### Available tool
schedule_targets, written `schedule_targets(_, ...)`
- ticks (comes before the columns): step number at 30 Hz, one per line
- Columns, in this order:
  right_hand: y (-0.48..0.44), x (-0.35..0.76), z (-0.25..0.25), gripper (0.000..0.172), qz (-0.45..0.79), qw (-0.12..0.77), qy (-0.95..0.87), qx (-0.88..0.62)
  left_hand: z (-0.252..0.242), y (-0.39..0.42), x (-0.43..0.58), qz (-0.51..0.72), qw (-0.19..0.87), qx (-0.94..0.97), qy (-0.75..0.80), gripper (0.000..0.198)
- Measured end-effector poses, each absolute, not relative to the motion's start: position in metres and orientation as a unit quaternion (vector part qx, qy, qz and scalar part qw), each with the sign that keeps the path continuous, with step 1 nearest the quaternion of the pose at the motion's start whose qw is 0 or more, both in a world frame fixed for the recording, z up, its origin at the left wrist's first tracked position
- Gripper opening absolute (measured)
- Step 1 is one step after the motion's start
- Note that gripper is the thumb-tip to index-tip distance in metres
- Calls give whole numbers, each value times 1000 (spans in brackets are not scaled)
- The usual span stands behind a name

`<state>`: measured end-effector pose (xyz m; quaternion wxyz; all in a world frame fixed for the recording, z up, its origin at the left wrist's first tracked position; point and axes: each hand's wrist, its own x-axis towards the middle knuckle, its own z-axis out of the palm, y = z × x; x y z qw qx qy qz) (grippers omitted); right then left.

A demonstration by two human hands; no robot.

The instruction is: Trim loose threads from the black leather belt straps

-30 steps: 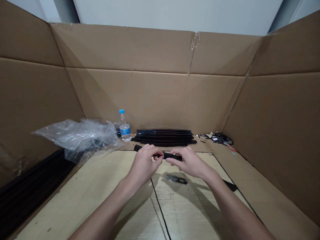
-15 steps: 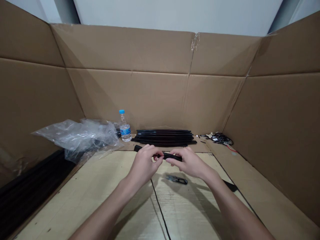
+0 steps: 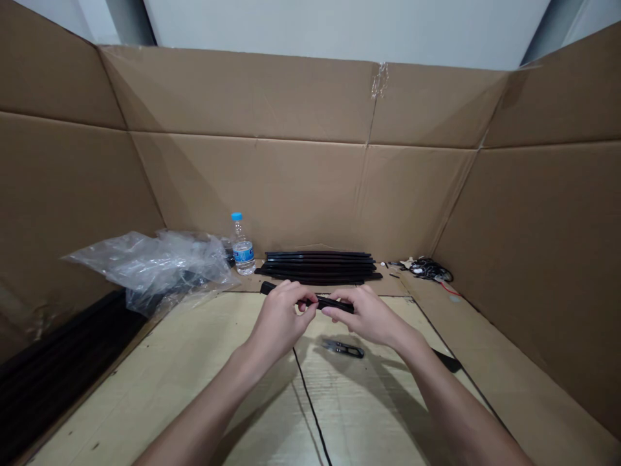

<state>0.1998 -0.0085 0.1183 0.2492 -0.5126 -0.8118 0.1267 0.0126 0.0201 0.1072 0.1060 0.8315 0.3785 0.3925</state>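
Observation:
My left hand [image 3: 280, 318] and my right hand [image 3: 367, 316] both pinch a short black rubber strip [image 3: 336, 304] above the cardboard work surface [image 3: 194, 362]. Its far end sticks out past my left hand [image 3: 266, 287], and my fingers hide its middle. Just below my right hand lies a small pair of thread snips [image 3: 342, 349] with black handles. Behind my hands, a stack of long black strips [image 3: 317, 268] lies against the cardboard wall.
Cardboard walls [image 3: 252, 181] enclose the surface on three sides. A crumpled clear plastic bag [image 3: 155, 268] and a blue-capped water bottle [image 3: 243, 251] stand back left. A tangle of small wires [image 3: 429, 270] lies back right, and a dark pile of strips [image 3: 53, 362] lies along the left.

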Motion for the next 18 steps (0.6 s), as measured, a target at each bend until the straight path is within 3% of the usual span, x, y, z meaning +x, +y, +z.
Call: schedule_targets(18, -6, 200, 114, 28, 117, 253, -809, -518, 105, 20, 13, 398, 101, 832, 373, 13)
